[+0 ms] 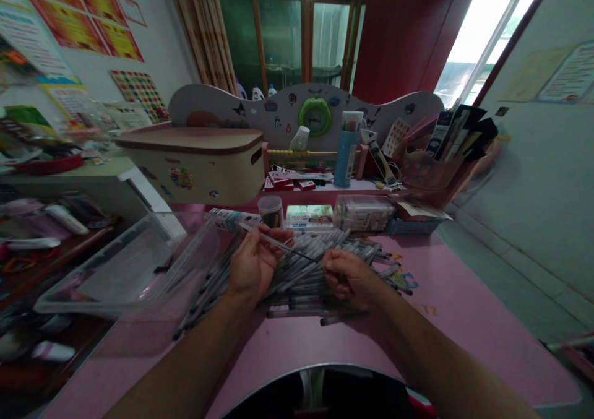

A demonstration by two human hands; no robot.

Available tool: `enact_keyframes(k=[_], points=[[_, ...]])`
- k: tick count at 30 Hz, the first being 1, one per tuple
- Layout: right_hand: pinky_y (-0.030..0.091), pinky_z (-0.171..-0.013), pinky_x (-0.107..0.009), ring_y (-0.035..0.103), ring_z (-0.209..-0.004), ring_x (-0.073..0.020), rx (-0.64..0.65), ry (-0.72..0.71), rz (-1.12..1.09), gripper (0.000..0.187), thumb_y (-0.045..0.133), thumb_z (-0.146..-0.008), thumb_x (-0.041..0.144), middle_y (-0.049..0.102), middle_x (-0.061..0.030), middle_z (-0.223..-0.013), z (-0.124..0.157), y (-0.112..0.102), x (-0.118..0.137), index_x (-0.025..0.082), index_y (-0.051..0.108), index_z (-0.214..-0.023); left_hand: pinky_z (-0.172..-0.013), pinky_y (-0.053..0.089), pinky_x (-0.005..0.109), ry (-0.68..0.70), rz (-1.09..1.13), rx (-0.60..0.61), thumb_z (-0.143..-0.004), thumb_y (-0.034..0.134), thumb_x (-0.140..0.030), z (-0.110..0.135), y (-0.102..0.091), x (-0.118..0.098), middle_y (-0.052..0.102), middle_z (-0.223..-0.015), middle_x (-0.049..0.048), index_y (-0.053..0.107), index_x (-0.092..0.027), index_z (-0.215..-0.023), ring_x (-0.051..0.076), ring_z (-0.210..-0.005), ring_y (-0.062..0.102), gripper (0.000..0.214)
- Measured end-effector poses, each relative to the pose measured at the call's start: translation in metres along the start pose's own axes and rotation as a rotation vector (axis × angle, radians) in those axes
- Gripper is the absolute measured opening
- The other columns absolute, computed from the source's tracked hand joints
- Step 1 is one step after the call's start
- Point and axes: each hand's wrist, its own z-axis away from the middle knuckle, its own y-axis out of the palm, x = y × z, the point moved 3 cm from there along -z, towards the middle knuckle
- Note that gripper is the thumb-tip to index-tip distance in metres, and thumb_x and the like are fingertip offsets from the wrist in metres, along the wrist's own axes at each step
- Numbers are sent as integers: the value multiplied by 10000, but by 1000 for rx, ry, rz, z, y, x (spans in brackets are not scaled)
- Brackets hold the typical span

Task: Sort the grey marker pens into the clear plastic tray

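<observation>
My left hand (252, 263) is closed, pinching a slim pen (282, 244) with a clear barrel between thumb and fingertips. The pen slants down to the right, and its thin dark end runs to my right hand (346, 273), whose curled fingers grip it. Whether that dark part is a refill or the pen's tip I cannot make out. Beneath and around both hands a large heap of similar clear pens (297, 275) with dark ends lies on the pink table (464, 301).
A clear plastic bin (83, 308) stands at the left. Behind the heap are a small clear jar (270, 211), a flat box (309, 217) and a clear case (364, 213). Further back are a lidded storage box (195, 171), a blue pen holder (346, 159) and a green clock (315, 117).
</observation>
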Motion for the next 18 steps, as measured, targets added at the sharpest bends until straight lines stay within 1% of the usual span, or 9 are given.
enact_keyframes(k=[2, 5, 7, 9, 10, 13, 15, 16, 18], points=[[124, -294, -145, 214, -303, -17, 70, 43, -8, 200, 669, -686, 280, 428, 103, -449, 2, -3, 4, 198, 486, -682, -767, 584, 379, -24, 136, -112, -982, 385, -274, -7, -4, -10, 677, -733, 42, 575, -176, -798, 181, -755, 696, 282], [105, -294, -148, 188, -311, -19, 53, 16, -38, 200, 658, -665, 273, 372, 117, -447, 4, -10, 13, 202, 471, -659, -581, 537, 215, -53, 254, -175, -996, 340, -267, -14, -7, -20, 595, -679, 24, 572, -163, -783, 95, -567, 587, 331], [102, -298, -157, 187, -313, -23, -19, -51, -38, 212, 658, -666, 287, 361, 121, -454, 3, -12, 17, 206, 463, -663, -459, 433, 136, -79, 256, -143, -968, 436, -259, -12, -5, -19, 558, -679, 16, 584, -151, -804, 59, -504, 501, 246], [109, -305, -168, 196, -317, -30, -95, -123, 0, 219, 658, -681, 309, 361, 122, -459, 2, -9, 16, 212, 462, -678, -391, 339, 102, -127, 168, -83, -900, 562, -190, -5, 0, -10, 563, -714, 15, 613, -133, -870, 30, -468, 429, 82], [119, -310, -174, 204, -322, -35, -126, -159, 36, 216, 654, -696, 319, 360, 122, -463, 1, -6, 14, 214, 465, -687, -373, 304, 93, -166, 100, -43, -862, 613, -155, 0, 3, -3, 578, -743, 20, 626, -123, -913, 16, -456, 397, 62], [179, -352, -182, 253, -376, -47, -205, -243, 259, 193, 645, -726, 312, 357, 107, -483, 0, 4, 7, 203, 493, -676, -349, 261, 83, -282, -79, 67, -777, 728, -159, 17, 14, 20, 614, -826, 35, 644, -106, -967, 1, -458, 365, 214], [232, -405, -184, 321, -446, -56, -191, -283, 409, 162, 663, -714, 276, 417, 80, -544, 1, 8, 3, 184, 536, -674, -349, 277, 87, -304, -131, 58, -772, 751, -225, 25, 17, 29, 615, -828, 32, 640, -104, -874, 16, -489, 407, 193], [238, -419, -188, 327, -463, -61, -169, -286, 428, 133, 660, -711, 267, 426, 75, -561, 1, 9, 1, 181, 559, -698, -363, 317, 96, -301, -138, 30, -796, 731, -255, 28, 17, 31, 612, -811, 28, 625, -110, -814, 32, -514, 443, 181], [217, -414, -195, 288, -447, -65, -119, -269, 333, 107, 616, -703, 249, 406, 83, -564, 0, 6, 0, 189, 582, -786, -441, 440, 139, -299, -126, -27, -879, 631, -292, 30, 17, 32, 604, -761, 24, 568, -131, -704, 71, -577, 519, 247]])
